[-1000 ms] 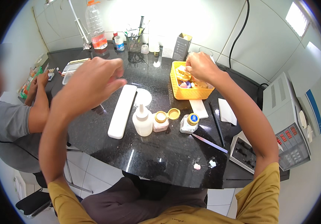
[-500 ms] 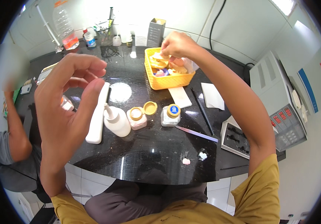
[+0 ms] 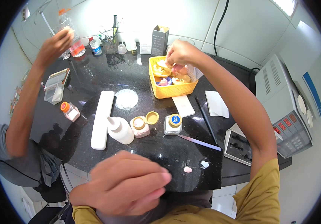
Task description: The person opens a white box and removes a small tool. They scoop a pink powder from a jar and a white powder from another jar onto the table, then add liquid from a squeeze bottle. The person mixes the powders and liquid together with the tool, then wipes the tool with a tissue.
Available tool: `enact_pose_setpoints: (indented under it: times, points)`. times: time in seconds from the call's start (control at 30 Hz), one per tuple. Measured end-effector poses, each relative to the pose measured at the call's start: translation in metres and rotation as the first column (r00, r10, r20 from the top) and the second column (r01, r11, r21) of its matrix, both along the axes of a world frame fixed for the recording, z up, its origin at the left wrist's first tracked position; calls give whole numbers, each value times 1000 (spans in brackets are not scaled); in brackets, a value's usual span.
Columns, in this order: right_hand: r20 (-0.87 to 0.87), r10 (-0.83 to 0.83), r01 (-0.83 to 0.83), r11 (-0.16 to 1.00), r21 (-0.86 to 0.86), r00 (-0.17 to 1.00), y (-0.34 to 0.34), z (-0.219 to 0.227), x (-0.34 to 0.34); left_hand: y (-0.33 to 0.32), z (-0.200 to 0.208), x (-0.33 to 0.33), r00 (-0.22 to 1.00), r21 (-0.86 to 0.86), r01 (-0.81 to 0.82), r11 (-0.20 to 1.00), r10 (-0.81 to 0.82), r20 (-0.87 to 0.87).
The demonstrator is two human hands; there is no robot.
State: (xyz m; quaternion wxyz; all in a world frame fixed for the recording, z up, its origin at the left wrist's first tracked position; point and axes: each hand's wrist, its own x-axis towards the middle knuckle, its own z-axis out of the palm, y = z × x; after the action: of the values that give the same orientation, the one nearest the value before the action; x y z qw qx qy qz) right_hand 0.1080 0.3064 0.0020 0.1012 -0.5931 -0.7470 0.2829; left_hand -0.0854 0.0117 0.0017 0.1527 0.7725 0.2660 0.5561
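My right hand (image 3: 179, 56) reaches into a yellow plastic basket (image 3: 173, 91), its fingers bent down and pressed together among pale yellow pieces (image 3: 162, 69) that look like dental casts. What the fingertips grip is hidden. Low in front of the table's near edge, my left hand (image 3: 130, 186) is curled closed with thumb and fingers together, slightly blurred; nothing shows in it. Beyond it stand a white pump bottle (image 3: 120, 130), a jar of pink powder (image 3: 140, 128) with its gold lid flipped back, and a jar with a blue-and-gold cap (image 3: 173, 125).
A co-worker's arm (image 3: 26, 108) rises at the left, the hand near a large plastic bottle (image 3: 76, 46). A long white case (image 3: 102, 119), an orange-capped jar (image 3: 70, 112), a lilac file (image 3: 199, 142) and a black pen (image 3: 206, 121) lie about. A grey machine (image 3: 279, 100) stands right.
My left hand has dropped from the upper left to the near edge and closed. My right hand stays at the basket. The co-worker's hand has risen toward the bottle. The view has shifted slightly.
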Motion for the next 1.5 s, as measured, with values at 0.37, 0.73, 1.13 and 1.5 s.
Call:
enact_pose_setpoints:
  times: [0.37, 0.73, 1.13, 1.5]
  points:
    - [36, 230, -219, 850, 479, 973, -104, 34, 35, 20, -32, 28, 981, -319, 49, 946, 14, 192]
    - [-27, 447, -436, 883, 175, 894, -255, 25, 81, 16, -39, 47, 993, -452, 58, 890, -99, -68]
    - [160, 47, -109, 910, 401, 986, -192, 29, 117, 37, -22, 59, 857, -767, 511, 388, -306, 415]
    - [585, 84, -191, 974, 123, 807, -110, -41, 147, 39, -34, 66, 720, -679, 693, 242, -180, 670]
